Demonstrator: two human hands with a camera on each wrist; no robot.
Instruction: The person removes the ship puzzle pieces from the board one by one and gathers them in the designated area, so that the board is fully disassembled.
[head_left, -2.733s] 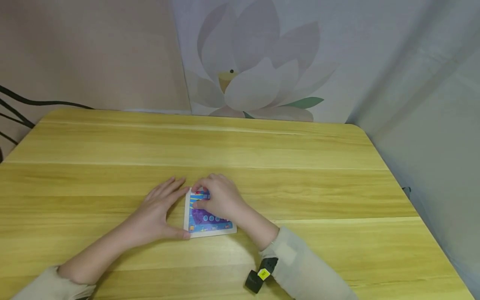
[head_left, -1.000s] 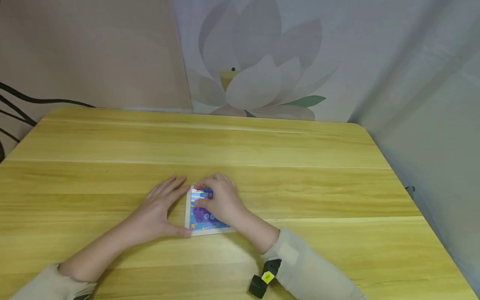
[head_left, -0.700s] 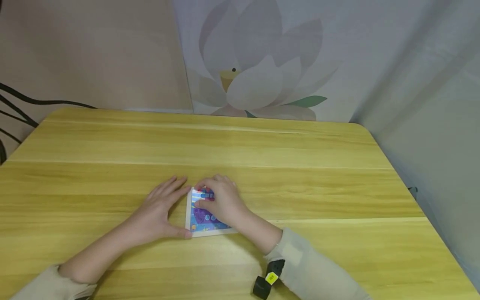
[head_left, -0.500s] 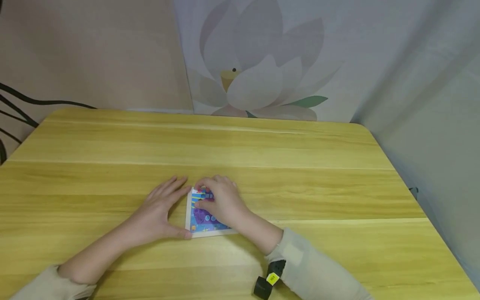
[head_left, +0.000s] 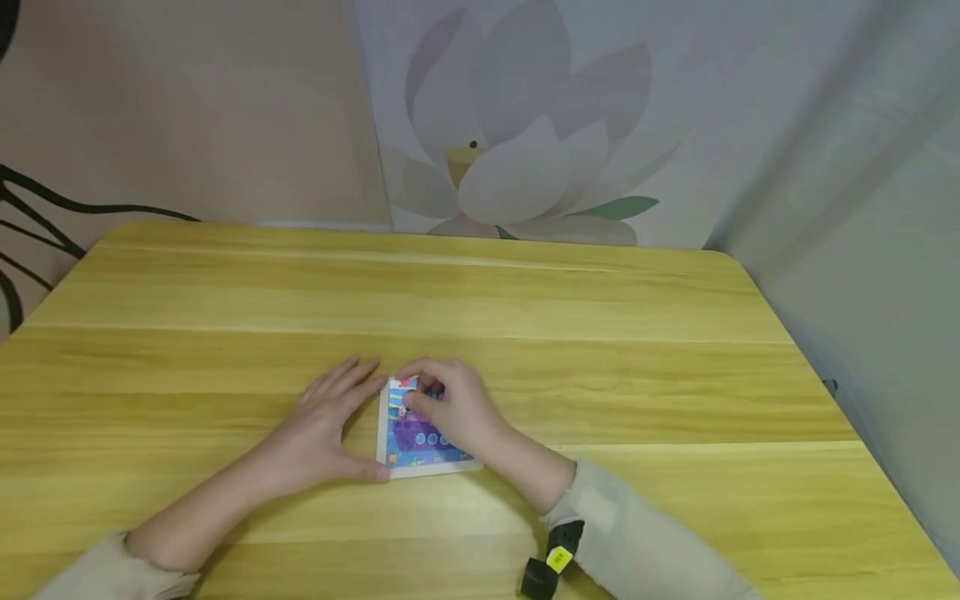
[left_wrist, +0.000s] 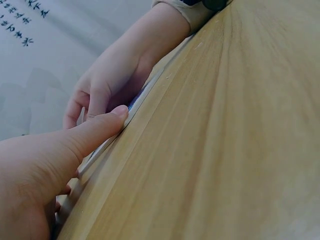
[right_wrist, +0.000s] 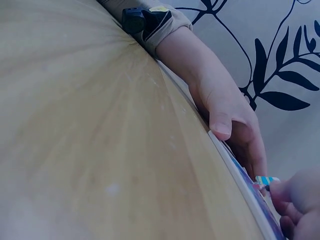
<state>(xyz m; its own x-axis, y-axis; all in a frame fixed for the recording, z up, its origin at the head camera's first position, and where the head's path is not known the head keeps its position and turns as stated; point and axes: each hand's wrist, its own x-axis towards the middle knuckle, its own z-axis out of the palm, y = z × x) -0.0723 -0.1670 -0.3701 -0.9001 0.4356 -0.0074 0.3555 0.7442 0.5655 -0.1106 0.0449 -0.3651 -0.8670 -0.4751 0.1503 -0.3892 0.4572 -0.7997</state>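
Note:
A small square picture puzzle (head_left: 420, 460) with a white border lies flat on the wooden table, showing a blue and purple printed scene. My left hand (head_left: 318, 433) rests along its left side, fingers spread, with the thumb at the near corner and the index finger at the far corner. Over the puzzle's upper part, my right hand (head_left: 461, 408) pinches a small puzzle piece (right_wrist: 266, 180) striped in blue and yellow. In the right wrist view this piece stands tilted above the board. My right palm covers the puzzle's right side in the head view.
The wooden table (head_left: 600, 367) reaches back to a wall hanging (head_left: 517, 183) with a printed lotus. Dark cables (head_left: 97, 206) run at the back left. A black wrist camera (head_left: 551, 567) sits at my right sleeve (head_left: 637, 533).
My right thumb and fingertips have come closer together and shifted slightly right, with the striped piece between them. The left hand keeps its place at the puzzle's edge. The head view has shifted slightly.

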